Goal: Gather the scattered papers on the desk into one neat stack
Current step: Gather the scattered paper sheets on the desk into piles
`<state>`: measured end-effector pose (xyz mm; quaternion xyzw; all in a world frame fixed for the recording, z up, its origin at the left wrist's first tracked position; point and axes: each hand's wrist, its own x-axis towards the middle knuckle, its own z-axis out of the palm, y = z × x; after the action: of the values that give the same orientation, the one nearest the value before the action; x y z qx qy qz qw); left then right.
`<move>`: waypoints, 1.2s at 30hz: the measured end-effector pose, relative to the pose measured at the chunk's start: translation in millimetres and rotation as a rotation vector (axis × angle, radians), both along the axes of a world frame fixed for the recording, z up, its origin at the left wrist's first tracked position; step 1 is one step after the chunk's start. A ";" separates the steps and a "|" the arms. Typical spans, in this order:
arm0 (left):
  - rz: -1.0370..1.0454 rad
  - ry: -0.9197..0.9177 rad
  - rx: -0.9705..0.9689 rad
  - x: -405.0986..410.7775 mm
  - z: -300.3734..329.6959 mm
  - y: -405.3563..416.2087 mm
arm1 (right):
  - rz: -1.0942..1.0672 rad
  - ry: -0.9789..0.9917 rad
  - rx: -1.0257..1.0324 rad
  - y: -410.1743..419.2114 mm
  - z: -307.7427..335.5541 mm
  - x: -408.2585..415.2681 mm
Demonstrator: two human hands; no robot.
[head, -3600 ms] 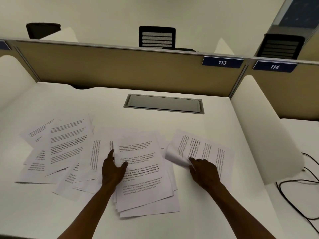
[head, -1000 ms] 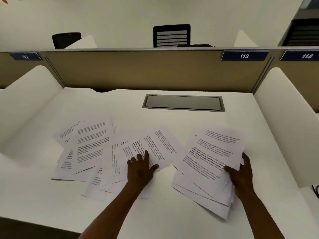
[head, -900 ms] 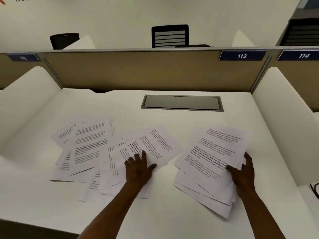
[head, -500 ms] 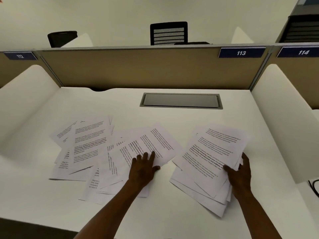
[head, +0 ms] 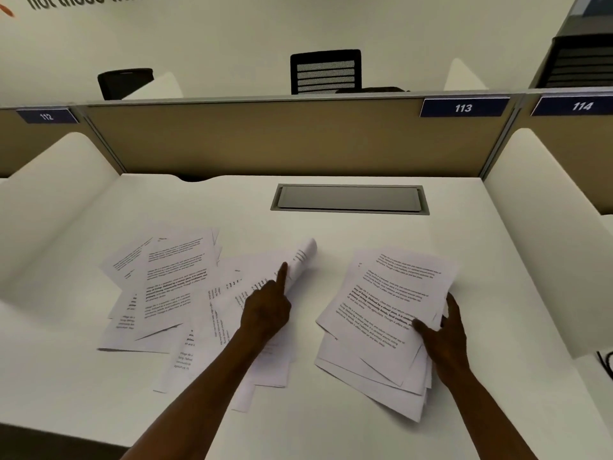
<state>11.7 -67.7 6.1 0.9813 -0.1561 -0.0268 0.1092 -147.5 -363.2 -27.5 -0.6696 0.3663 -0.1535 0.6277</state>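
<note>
The left hand (head: pixel 267 305) rests near the middle of the counter (head: pixel 365 234), its forefinger stretched out and pressed on a curled sheet (head: pixel 298 260) whose far end rolls upward; the other fingers are folded in, so it pins the sheet rather than clamping it. The right hand (head: pixel 446 333) is closed on the right edge of a gathered bundle of papers (head: pixel 384 313), thumb on the top page and fingers wrapped behind the edge. That bundle lies toward the counter's right side, its sheets fanned and uneven at the near corner. The two hands are well apart. Beneath and to the left of the left hand, loose papers (head: pixel 172 287) spread in an overlapping scatter toward the left edge, printed side up. Toward the counter's back edge sits a grey rectangular cable hatch (head: pixel 350 199). Behind it stands a tan partition (head: pixel 265 137) with a blue plate reading 113 (head: pixel 463 107).
</note>
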 end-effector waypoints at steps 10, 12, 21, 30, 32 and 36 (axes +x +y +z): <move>0.171 -0.017 -0.531 7.2 54.6 1.6 | 0.267 -0.133 -0.221 38.9 5.7 33.0; 0.151 0.049 -0.541 -4.4 50.8 -14.4 | 0.303 -0.080 -0.203 43.4 2.0 39.1; 0.100 0.263 -0.507 -35.0 14.0 -79.1 | 0.296 0.003 -0.018 42.9 -7.4 51.4; 0.105 0.347 -0.546 -37.1 17.7 -102.1 | 0.368 0.107 0.095 39.2 -4.3 59.3; 0.083 0.456 -0.548 -44.4 13.3 -107.8 | 0.370 0.153 0.153 39.4 -0.6 61.7; -0.013 0.597 -0.425 -56.8 -0.2 -102.7 | 0.384 0.142 0.138 40.7 2.3 62.4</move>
<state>-45.1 -170.4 5.9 0.8846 -0.1257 -0.2798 0.3514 -85.1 -322.5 -25.2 -0.6917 0.2847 0.0418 0.6624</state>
